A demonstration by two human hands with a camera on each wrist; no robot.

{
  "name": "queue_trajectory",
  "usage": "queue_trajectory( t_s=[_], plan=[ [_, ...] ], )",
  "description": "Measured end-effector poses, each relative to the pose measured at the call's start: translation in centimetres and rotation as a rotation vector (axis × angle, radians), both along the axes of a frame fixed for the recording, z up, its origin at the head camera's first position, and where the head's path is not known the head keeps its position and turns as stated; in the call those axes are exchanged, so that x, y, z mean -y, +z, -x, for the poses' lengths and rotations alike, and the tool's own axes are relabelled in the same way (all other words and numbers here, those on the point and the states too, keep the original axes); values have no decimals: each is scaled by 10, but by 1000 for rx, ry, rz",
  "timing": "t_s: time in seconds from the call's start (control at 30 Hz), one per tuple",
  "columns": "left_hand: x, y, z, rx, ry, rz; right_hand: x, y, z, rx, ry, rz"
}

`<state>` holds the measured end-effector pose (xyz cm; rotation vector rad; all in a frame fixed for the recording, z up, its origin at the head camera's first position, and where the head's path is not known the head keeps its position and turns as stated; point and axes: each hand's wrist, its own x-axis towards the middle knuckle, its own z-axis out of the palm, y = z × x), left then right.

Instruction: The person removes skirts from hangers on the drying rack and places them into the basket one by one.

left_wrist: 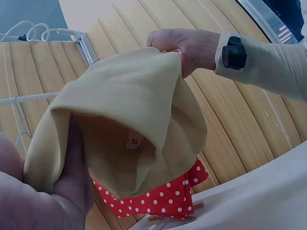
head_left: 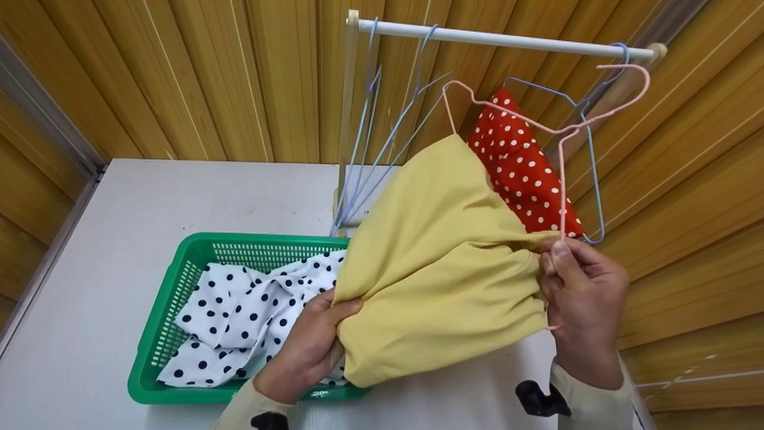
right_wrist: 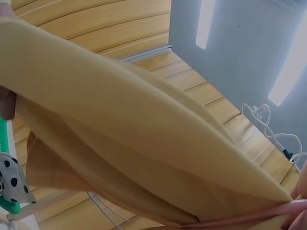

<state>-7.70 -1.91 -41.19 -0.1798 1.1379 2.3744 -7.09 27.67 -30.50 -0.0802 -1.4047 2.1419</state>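
A yellow garment (head_left: pixel 441 269) hangs partly over a pink hanger (head_left: pixel 563 173), whose hook sticks up near the rail. At the garment's lower left edge my left hand (head_left: pixel 307 346) grips the cloth, thumb on top. My right hand (head_left: pixel 588 304) pinches the pink hanger's side wire together with a bit of the yellow cloth. In the left wrist view the garment's opening faces the camera, and a size label (left_wrist: pixel 134 140) with an S shows inside. Most of the hanger's lower part is hidden by the cloth.
A green basket (head_left: pixel 179 257) with white black-dotted cloth (head_left: pixel 239 310) stands on the white table (head_left: pixel 137 203). Behind, a white rail (head_left: pixel 507 40) carries several blue hangers (head_left: pixel 597 179), one bearing red white-dotted cloth (head_left: pixel 525 167). Wood-patterned walls (head_left: pixel 286 77) enclose the table.
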Motion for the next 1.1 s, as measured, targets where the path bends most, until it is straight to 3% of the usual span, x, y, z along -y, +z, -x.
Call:
queue_trajectory(
  t_s=[0.17, 0.4, 0.53, 0.67, 0.87, 1.1],
  plan=[
    [21, 3, -11, 23, 0, 20, 1, -2, 0, -43, 13, -41],
    [56, 27, -16, -9, 67, 105, 10, 0, -1, -105, 111, -23],
    [83, 37, -16, -11, 123, 192, 17, -2, -5, -91, 153, -50],
    [114, 33, -18, -12, 126, 264, 22, -4, -10, -68, 187, -111],
    [148, 17, -18, -48, 29, 307, 28, -7, -16, -66, 178, -199],
    [178, 12, -9, 12, 56, 383, 25, -9, -24, -65, 167, -212]
  ],
)
